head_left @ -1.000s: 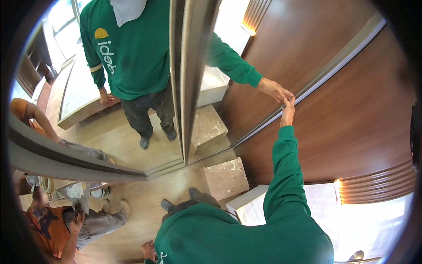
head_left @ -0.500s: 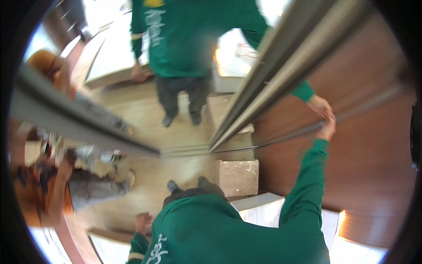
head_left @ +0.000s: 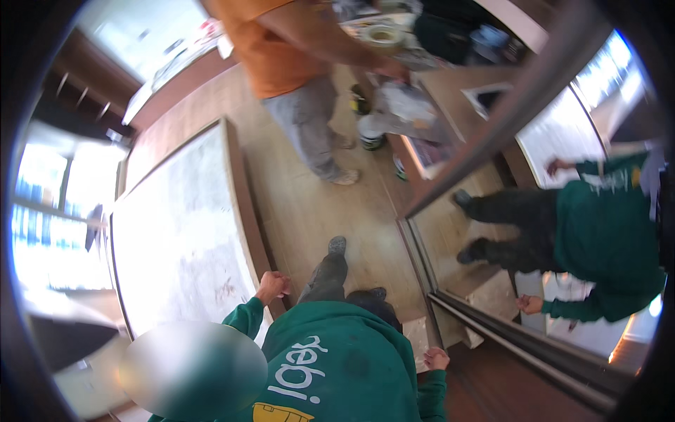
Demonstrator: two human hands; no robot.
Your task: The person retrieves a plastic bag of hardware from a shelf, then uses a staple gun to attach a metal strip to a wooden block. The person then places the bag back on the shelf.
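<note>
My left hand point(head_left: 273, 286) hangs by my left side with its fingers curled and nothing visible in them. It is close to the brown edge of a large white-topped platform point(head_left: 183, 232). My right hand point(head_left: 436, 359) hangs low on the other side, loosely closed, apart from the sliding-door track. Beside me on the right stands a mirrored door panel point(head_left: 506, 232) in a dark frame, reflecting my green sweatshirt and dark trousers. A speckled board or box point(head_left: 418, 337) shows partly behind my right side.
Ahead, a person in an orange shirt point(head_left: 264, 49) and grey trousers reaches toward a cluttered workbench point(head_left: 457, 91) with a tape roll point(head_left: 383, 35). A paint bucket point(head_left: 370, 132) stands on the wooden floor below. Bright windows point(head_left: 49, 218) are at the left.
My view has swung left, away from the reddish-brown panel. My right hand has come off the panel and dropped to my side. The orange-shirted person now appears ahead.
</note>
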